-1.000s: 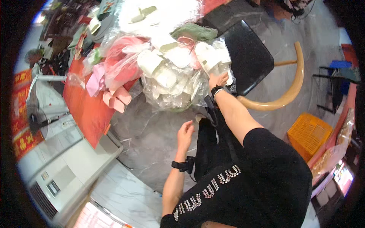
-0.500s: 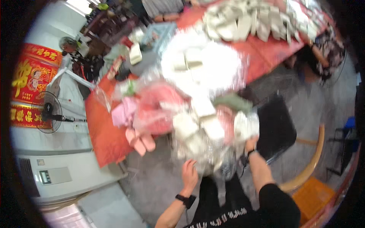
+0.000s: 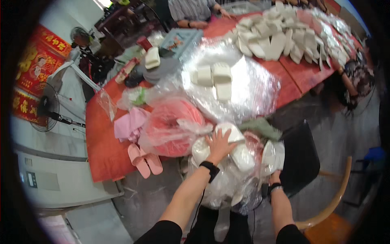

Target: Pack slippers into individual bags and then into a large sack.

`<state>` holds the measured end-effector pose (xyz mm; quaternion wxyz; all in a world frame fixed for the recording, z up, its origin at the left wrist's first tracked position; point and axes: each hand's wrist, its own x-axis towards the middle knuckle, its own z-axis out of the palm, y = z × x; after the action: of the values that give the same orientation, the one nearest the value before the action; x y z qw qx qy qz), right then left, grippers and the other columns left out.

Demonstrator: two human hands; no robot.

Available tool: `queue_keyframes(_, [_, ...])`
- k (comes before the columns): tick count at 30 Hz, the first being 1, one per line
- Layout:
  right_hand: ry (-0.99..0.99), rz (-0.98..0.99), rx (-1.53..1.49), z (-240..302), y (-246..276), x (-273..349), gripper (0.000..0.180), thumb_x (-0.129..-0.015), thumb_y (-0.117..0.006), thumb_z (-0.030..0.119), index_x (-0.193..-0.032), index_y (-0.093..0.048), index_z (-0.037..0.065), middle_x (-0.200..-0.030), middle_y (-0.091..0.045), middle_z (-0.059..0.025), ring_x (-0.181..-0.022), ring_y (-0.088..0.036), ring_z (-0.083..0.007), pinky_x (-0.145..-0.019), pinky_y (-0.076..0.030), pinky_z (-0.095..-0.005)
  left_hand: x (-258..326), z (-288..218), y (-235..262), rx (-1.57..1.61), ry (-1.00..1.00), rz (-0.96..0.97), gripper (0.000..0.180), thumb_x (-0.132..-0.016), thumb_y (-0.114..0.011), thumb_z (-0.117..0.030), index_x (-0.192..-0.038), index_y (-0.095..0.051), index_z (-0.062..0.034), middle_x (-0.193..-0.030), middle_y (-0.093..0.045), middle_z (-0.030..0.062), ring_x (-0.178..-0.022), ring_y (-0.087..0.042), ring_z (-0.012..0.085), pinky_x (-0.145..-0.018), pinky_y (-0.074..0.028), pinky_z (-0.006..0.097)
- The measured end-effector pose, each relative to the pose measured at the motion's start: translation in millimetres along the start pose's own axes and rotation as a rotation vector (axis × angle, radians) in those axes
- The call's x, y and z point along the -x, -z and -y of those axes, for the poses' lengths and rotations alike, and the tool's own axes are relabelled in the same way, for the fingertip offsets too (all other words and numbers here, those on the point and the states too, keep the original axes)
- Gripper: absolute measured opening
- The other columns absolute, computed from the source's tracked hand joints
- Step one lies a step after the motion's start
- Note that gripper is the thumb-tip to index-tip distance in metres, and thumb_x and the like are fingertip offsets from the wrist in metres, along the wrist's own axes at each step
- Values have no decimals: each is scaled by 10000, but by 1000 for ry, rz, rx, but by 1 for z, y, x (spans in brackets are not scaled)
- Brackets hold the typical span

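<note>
My left hand (image 3: 220, 146) lies with its fingers spread over white slippers (image 3: 242, 156) in front of me, touching them. Around and beneath these slippers is crinkled clear plastic (image 3: 217, 189). To the right, my right hand (image 3: 275, 177) grips the lower end of a pair of white slippers (image 3: 273, 156); part of its fingers is hidden. Pink slippers (image 3: 145, 160) lie at the table's near left edge. Cream slippers (image 3: 222, 77) rest on a stack of shiny clear plastic bags (image 3: 254, 87).
A clear bag of red-pink material (image 3: 172, 126) sits on the red table (image 3: 99, 156). Far right is a pile of cream slippers (image 3: 270, 40), with a co-worker's arm (image 3: 347, 79) beside it. Another person (image 3: 191, 12) sits behind. A black chair (image 3: 302, 152) stands near my right hand.
My left hand has moved up and forward from the near plastic onto the white slippers, its fingers now spread. My right hand keeps its pair, slightly lower.
</note>
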<state>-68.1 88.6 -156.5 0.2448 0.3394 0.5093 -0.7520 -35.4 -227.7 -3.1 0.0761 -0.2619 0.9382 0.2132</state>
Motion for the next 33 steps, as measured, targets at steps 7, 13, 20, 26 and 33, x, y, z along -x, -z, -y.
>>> queue_keyframes(7, [338,235,676,-7,47,-47,385,-868,-427,285,-1204,-418,97,-1150,-504,-74,-1039,-485,-241,-871,-400,-408,70,-31,-14,-125,-270,-40,718,-621,-680,-368,-1258,-371,-250,-1283,-316,148,-1199,-263,329,-934,-154,589])
queue_keyframes(13, [38,-71,17,-7,-5,-23,433,-823,-531,180,-1226,-398,95,-1135,-509,-54,-995,-525,-198,-801,-453,-336,97,-5,-74,-152,-293,-108,793,-586,-719,-253,-1271,-322,-280,-1278,-275,119,-1194,-245,313,-921,-199,574])
queue_keyframes(20, [15,-224,214,-4,4,-9,313,-757,-545,180,-1054,-522,86,-982,-555,-56,-893,-531,-188,-705,-430,-367,86,6,-63,-219,-450,-114,826,-559,-736,-232,-1276,-328,-267,-1290,-274,112,-1186,-258,306,-942,-195,547])
queue_keyframes(26, [-79,-250,262,-8,-1,12,382,-739,-557,314,-1057,-490,113,-952,-507,-28,-884,-466,-194,-704,-353,-402,79,7,-43,-73,-436,-62,797,-607,-724,-285,-1291,-319,-218,-1325,-261,115,-1197,-259,301,-960,-171,526])
queue_keyframes(33, [137,-605,1225,12,-17,45,656,-665,-604,396,-1245,-426,148,-1211,-456,-125,-1085,-435,-363,-940,-278,-432,92,-25,6,-137,-534,-33,665,-684,-650,-401,-1254,-399,-168,-1366,-187,166,-1260,-156,315,-978,-63,516])
